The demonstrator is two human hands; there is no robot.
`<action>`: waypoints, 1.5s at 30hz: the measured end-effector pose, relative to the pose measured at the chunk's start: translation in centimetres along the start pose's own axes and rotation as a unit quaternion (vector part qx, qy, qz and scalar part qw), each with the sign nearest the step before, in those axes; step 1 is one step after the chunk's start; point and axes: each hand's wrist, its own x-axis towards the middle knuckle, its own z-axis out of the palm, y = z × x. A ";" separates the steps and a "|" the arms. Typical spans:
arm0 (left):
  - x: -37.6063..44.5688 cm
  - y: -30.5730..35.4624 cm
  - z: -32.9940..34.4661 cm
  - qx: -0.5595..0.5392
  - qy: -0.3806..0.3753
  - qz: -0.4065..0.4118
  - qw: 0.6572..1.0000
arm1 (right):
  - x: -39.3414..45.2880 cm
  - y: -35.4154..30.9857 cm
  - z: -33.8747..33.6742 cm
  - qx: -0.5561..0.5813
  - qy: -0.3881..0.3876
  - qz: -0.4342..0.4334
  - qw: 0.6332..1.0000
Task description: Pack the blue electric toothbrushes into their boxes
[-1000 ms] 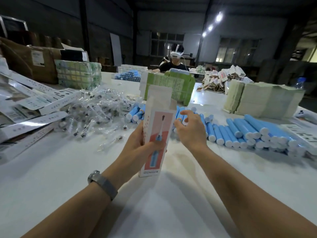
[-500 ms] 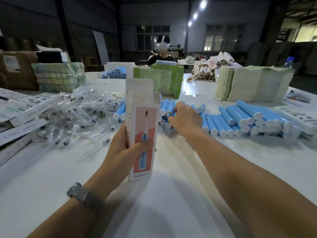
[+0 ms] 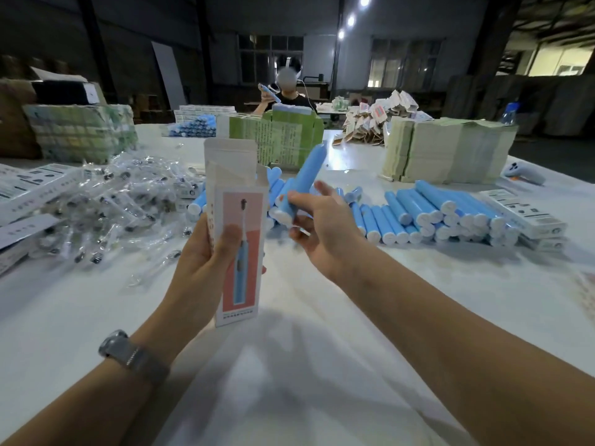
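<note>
Toothbrush beside open box, above a crowded white desk.

Taking the box as the landmark and moving left to right: far left of it lie flat printed cartons, then a heap of clear-bagged brush heads reaching almost to its left edge. The left hand grips the box upright, thumb across the printed front, other fingers curled round behind, top flap standing open. Just right of the box, the right hand pinches the white base end of a blue toothbrush between thumb and fingertips, the body tilted up and away. Behind and right lies a row of blue toothbrush handles, then stacked flat boxes further back.
</note>
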 end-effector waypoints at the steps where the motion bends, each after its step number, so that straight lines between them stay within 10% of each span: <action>1: 0.0 0.0 0.1 0.008 -0.003 0.005 1.000 | -0.6 -0.4 0.3 -0.016 -0.022 -0.023 0.999; 16: -0.7 0.0 0.3 0.056 -0.021 0.039 0.997 | -4.2 -5.3 2.4 0.014 -0.190 -0.282 0.940; 24: -0.5 0.0 0.5 0.092 -0.027 0.052 0.994 | -4.5 -5.1 3.0 -0.299 -0.115 -0.443 0.837; 45: -0.2 -0.1 0.1 0.072 -0.027 0.066 0.995 | -3.9 -2.3 2.7 -0.349 -0.106 -0.432 0.825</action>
